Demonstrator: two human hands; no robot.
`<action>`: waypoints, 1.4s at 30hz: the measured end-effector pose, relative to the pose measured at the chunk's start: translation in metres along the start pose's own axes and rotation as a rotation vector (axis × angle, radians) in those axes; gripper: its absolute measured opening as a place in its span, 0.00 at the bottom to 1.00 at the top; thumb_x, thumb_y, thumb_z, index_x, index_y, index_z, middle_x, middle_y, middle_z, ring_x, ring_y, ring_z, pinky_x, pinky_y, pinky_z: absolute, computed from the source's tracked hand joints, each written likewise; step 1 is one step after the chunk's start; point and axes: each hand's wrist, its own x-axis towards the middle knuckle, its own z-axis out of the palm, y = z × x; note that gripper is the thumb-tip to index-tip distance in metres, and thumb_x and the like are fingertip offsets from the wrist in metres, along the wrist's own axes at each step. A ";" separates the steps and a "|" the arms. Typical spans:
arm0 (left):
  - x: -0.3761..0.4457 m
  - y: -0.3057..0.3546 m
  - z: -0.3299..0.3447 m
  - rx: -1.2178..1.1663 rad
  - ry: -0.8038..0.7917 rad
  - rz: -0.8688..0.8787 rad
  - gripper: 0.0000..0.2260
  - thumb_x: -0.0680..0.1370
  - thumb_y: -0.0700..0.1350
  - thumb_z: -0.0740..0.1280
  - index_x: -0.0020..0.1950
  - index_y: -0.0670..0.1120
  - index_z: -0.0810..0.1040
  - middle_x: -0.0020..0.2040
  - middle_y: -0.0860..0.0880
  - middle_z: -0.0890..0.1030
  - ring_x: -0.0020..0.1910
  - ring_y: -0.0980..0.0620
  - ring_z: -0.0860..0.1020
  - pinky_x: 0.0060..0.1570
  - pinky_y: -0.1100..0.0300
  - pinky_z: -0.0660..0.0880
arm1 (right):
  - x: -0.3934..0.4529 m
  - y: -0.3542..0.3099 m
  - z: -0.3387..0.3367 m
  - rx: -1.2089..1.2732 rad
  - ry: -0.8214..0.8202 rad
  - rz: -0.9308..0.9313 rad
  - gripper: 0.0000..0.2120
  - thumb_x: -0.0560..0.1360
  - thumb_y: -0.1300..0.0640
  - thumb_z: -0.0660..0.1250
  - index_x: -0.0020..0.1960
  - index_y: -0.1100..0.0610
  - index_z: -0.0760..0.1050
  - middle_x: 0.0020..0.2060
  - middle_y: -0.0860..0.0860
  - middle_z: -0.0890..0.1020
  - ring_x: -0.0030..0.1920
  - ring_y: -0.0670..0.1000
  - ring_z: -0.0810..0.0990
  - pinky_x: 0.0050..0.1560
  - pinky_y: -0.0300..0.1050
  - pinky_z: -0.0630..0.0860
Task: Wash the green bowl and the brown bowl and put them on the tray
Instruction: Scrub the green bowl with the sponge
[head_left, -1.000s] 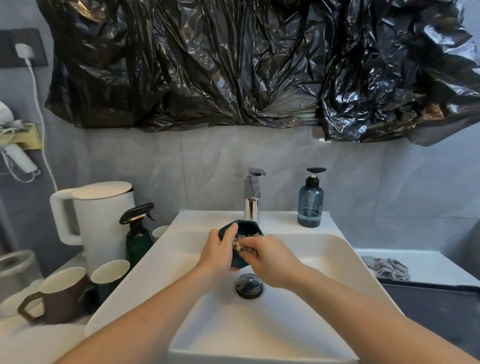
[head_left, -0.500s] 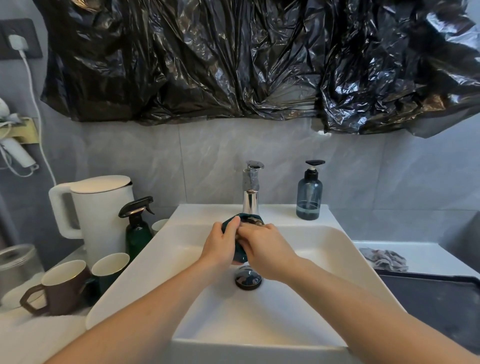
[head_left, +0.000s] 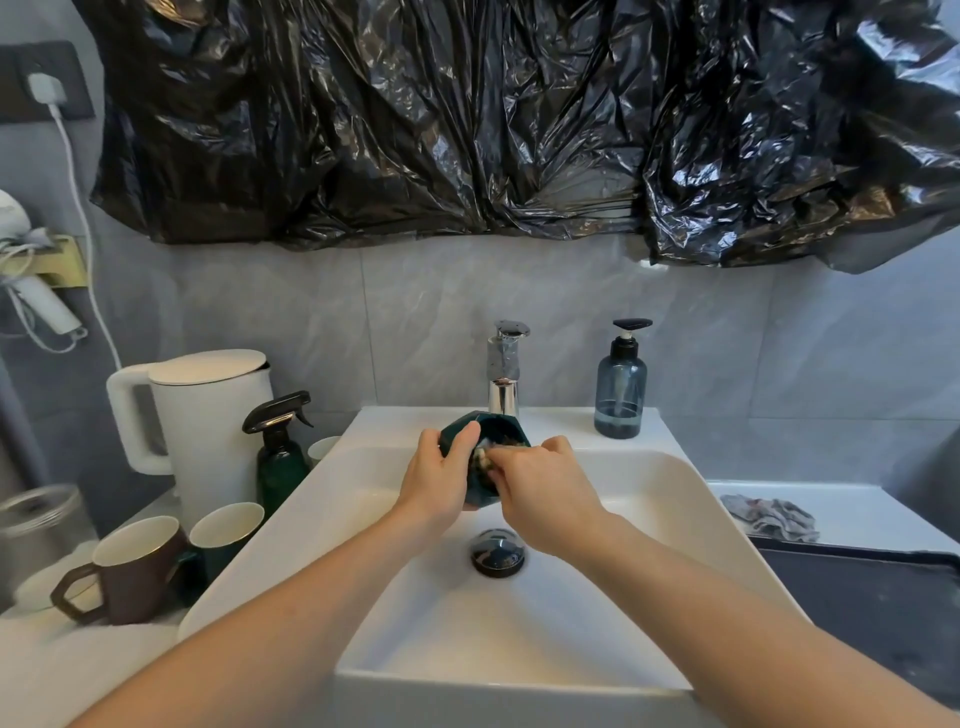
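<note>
The left hand (head_left: 439, 480) grips the green bowl (head_left: 501, 431) over the sink (head_left: 670, 483), under the faucet (head_left: 503, 371). The right hand (head_left: 540, 488) pinches a small scrubber (head_left: 482, 460) inside it. Brown mug (head_left: 132, 569) stands far left.

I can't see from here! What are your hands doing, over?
Left hand grips green bowl over the sink. Right hand scrubs inside it with a small pad. Tray bare, nothing in the way.
</note>
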 end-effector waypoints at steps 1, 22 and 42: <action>0.001 0.003 0.003 0.003 -0.033 0.007 0.17 0.84 0.58 0.66 0.60 0.45 0.72 0.60 0.44 0.80 0.57 0.45 0.82 0.46 0.41 0.86 | 0.000 0.003 -0.001 -0.005 0.024 0.025 0.07 0.83 0.56 0.60 0.56 0.48 0.75 0.50 0.48 0.85 0.41 0.54 0.70 0.55 0.47 0.65; 0.010 -0.002 0.009 -0.032 -0.067 0.030 0.18 0.84 0.57 0.66 0.61 0.43 0.74 0.57 0.43 0.81 0.52 0.47 0.83 0.31 0.57 0.83 | 0.007 0.000 0.000 -0.166 0.014 0.064 0.06 0.80 0.56 0.64 0.53 0.48 0.77 0.46 0.46 0.84 0.40 0.52 0.78 0.54 0.49 0.66; 0.009 0.002 0.010 -0.168 -0.068 -0.002 0.18 0.85 0.57 0.65 0.62 0.42 0.75 0.56 0.45 0.82 0.53 0.47 0.84 0.42 0.42 0.87 | 0.009 0.009 0.004 -0.051 0.122 -0.004 0.18 0.77 0.59 0.66 0.66 0.47 0.74 0.62 0.43 0.82 0.50 0.52 0.81 0.56 0.47 0.64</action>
